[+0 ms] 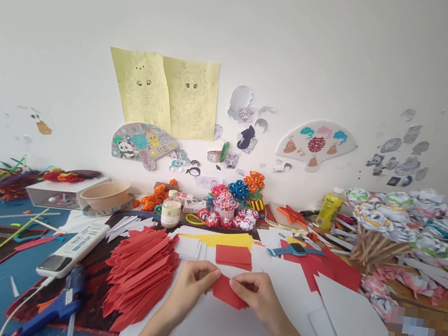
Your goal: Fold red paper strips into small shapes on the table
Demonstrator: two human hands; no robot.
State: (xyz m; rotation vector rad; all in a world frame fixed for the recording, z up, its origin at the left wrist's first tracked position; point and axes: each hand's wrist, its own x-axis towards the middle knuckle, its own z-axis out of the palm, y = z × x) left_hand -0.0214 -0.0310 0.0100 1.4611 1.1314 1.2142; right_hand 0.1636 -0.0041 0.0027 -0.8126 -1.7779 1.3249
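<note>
Between my two hands is a small piece of red paper, held above the white sheets. My left hand pinches its left corner with thumb and forefinger. On the right side, my right hand grips the paper with the thumb on its face; the fingers behind it are partly hidden. Just beyond my hands lies a small stack of red paper. A large heap of folded red paper strips spreads out to the left of my left hand.
A blue glue gun and a white power bank lie at left. Toward the wall stand a small bottle, pipe-cleaner flowers and a yellow bottle. A blue watch rests on red sheets. Wrapped bundles on sticks fill the right.
</note>
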